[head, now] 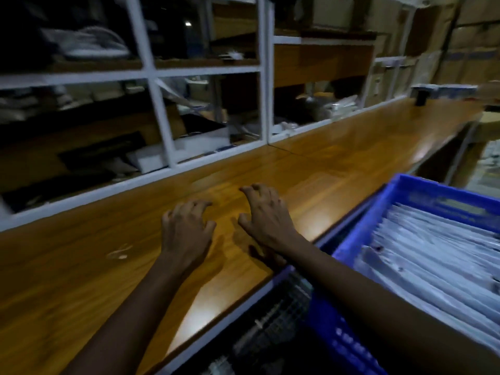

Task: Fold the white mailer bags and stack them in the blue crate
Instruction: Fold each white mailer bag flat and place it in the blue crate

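A blue crate (359, 234) stands at the right, below the counter's front edge. It is filled with several folded white mailer bags (438, 253) lying in a row. My left hand (186, 228) and my right hand (266, 215) hover side by side over the wooden counter (324, 169), left of the crate. Both have loosely curled fingers and hold nothing. No mailer bag lies on the counter near my hands. My right forearm crosses over the crate's near corner.
White-framed shelving (159, 109) with boxes and packets runs along the counter's far side. A small dark object (420, 97) stands at the far right end of the counter. A wire basket (273, 328) sits under the counter edge. Cardboard boxes (465, 36) are stacked at the back right.
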The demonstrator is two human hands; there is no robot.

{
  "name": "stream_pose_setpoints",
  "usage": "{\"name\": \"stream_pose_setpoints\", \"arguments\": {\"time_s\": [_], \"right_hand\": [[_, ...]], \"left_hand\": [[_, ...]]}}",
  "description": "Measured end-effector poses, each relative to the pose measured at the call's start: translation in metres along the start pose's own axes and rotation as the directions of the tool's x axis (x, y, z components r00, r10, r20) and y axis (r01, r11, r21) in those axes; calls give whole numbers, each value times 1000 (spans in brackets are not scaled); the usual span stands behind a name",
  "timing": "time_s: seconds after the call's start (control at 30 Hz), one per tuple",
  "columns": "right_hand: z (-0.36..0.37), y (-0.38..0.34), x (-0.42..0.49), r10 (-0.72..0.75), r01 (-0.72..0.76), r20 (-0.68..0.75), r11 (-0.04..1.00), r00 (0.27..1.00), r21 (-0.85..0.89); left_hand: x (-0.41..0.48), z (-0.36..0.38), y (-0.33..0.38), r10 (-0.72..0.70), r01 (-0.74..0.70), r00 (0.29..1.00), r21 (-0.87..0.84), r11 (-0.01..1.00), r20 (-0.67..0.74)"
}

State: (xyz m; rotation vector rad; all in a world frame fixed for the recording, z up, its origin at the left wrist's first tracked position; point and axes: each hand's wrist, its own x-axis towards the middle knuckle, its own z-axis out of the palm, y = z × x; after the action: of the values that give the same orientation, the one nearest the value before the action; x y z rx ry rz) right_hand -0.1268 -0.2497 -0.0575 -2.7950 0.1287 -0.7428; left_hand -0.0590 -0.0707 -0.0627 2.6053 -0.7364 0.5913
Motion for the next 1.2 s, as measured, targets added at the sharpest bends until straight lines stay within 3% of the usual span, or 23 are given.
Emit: {"name": "stream_pose_setpoints", "arguments": {"time_s": [0.23,0.5,0.63,0.7,0.83,0.87,0.97,1.03,1.1,1.2], "right_hand": [[90,-139,23,-211,205,34,969,977,136],[137,-280,36,-294,266,100,937,951,228],[155,-321,31,-351,308,153,918,924,250],[163,-326,29,-406,365,176,904,897,222],[167,-321,31,-425,393,172,900,889,190],[166,-321,31,-425,390,171,899,889,200],[163,-320,30,-411,373,155,900,898,225],[160,-320,30,-400,356,158,901,903,248],[159,-319,31,-393,344,162,901,905,263],[157,-315,31,-392,341,151,898,908,279]], "left_hand": [[-55,-56,-126,-348,355,935,139,924,-73],[-98,-105,-207,-505,542,839,216,812,-205],[-113,-120,-251,-561,606,795,345,717,-230],[-123,-119,-277,-659,673,728,381,633,-190],[-131,-115,-306,-849,806,526,350,477,-54],[-131,-114,-306,-846,798,532,359,485,-40],[-129,-112,-295,-701,666,703,455,592,-117],[-126,-111,-293,-644,618,756,450,645,-116],[-124,-109,-295,-672,639,735,425,641,-90],[-124,-107,-301,-762,715,647,383,585,-44]]}}
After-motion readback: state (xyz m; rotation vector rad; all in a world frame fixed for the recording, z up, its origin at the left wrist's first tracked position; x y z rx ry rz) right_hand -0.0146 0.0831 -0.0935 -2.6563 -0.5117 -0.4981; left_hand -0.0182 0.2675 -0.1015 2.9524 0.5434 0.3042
